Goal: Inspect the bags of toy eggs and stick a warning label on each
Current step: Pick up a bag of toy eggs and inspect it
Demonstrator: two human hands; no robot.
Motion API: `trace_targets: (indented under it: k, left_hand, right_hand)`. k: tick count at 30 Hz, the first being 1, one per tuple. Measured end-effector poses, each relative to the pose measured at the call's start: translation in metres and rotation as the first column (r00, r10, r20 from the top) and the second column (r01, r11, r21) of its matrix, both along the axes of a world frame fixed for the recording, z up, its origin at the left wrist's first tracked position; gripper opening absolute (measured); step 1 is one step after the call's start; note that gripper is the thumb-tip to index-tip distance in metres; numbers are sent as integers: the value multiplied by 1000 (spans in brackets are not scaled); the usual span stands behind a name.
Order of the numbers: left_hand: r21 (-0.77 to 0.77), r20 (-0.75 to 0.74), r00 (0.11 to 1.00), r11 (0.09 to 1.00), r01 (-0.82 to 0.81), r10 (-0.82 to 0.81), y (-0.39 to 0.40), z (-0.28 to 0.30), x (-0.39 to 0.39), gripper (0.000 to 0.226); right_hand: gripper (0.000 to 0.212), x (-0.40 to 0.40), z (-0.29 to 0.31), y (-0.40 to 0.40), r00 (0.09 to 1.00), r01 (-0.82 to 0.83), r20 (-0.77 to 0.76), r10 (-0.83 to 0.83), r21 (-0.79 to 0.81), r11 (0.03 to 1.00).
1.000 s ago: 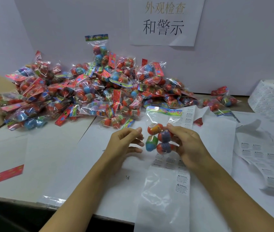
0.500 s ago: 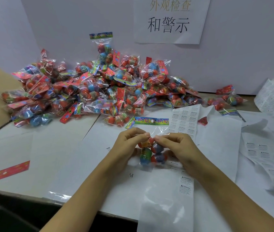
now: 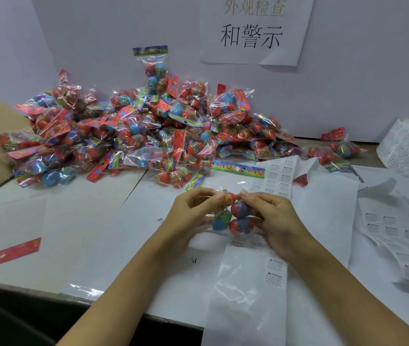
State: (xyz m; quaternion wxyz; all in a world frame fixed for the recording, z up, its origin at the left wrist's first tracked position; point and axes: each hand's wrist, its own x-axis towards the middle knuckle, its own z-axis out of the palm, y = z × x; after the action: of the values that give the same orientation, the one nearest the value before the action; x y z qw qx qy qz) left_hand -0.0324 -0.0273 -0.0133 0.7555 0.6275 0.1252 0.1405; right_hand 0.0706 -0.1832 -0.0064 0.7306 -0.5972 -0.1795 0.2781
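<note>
Both hands now pinch the bag of toy eggs (image 3: 233, 216) low over the tabletop (image 3: 86, 221), the left hand (image 3: 193, 213) and right hand (image 3: 273, 221) close together. No label shows on it. Behind, the big pile of bags (image 3: 136, 131) waits, so most work looks left.

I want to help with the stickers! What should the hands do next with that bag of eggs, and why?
Probably the right hand should let go and peel a warning label from the strip just below it. Both hands, the left hand too, pinch the bag of toy eggs, and no label shows on it.
</note>
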Motion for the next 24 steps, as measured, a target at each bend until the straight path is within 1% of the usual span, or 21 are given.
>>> trace_targets:
  k: [3, 5, 7, 8, 9, 10, 11, 13, 14, 15, 17, 18, 19, 20, 22, 23, 24]
  left_hand:
    - [2, 45, 999, 1000, -16, 16, 1, -1, 1, 22]
    - [6, 63, 996, 998, -57, 57, 3, -2, 1, 29]
    - [14, 57, 987, 989, -149, 148, 6, -3, 1, 34]
    - [12, 64, 981, 983, -185, 184, 7, -4, 1, 36]
    - [0, 78, 977, 980, -199, 199, 7, -4, 1, 37]
    - [-21, 96, 977, 982, -188, 189, 7, -4, 2, 37]
    - [-40, 112, 981, 987, -153, 157, 6, -4, 2, 35]
    - [-41, 145, 988, 998, -42, 48, 3, -5, 1, 26]
    - [-26, 162, 987, 1000, 10, -6, 3, -6, 1, 23]
    - [-10, 178, 983, 999, 43, -40, 2, -6, 0, 20]
    - [25, 205, 978, 999, 32, -37, 1, -7, 1, 13]
    - [42, 211, 978, 999, -11, 2, 1, -7, 1, 10]
    - [59, 210, 976, 995, -79, 65, 2, -6, 2, 8]
    - [88, 201, 969, 982, -165, 145, 5, -8, 3, 11]
    - [176, 135, 945, 931, -319, 298, 11, -11, 5, 18]
    - [188, 91, 938, 919, -347, 335, 13, -12, 5, 25]
    - [164, 55, 942, 927, -337, 332, 14, -13, 5, 35]
  right_hand:
    - [27, 1, -3, 2, 999, 50, -17, -50, 8, 999]
    - [28, 2, -6, 5, 992, 123, 5, -123, -40, 992]
    - [38, 3, -9, 5, 964, 251, 129, -233, -139, 958]
    - [40, 3, -9, 4, 944, 299, 191, -271, -142, 944]
    - [44, 2, -9, 3, 934, 304, 231, -271, -122, 945]
    - [49, 1, -10, 3, 940, 269, 245, -239, -98, 958]
    - [55, -1, -11, 4, 954, 211, 235, -186, -82, 974]
    - [65, -5, -13, 6, 974, 100, 212, -74, -112, 989]
    - [65, -6, -14, 7, 975, 72, 220, -40, -141, 987]
    - [61, -6, -16, 7, 970, 73, 239, -32, -163, 984]
    - [42, -5, -17, 7, 957, 135, 276, -86, -162, 978]
    - [35, -4, -16, 7, 958, 159, 262, -119, -139, 977]
    - [31, -3, -15, 6, 967, 166, 214, -141, -105, 981]
    - [29, -2, -13, 5, 978, 161, 146, -149, -68, 985]
    - [31, 0, -8, 3, 993, 122, 3, -122, 1, 993]
    - [32, 0, -5, 2, 995, 89, -54, -87, 32, 996]
    - [33, 0, -4, 2, 995, 55, -88, -50, 53, 997]
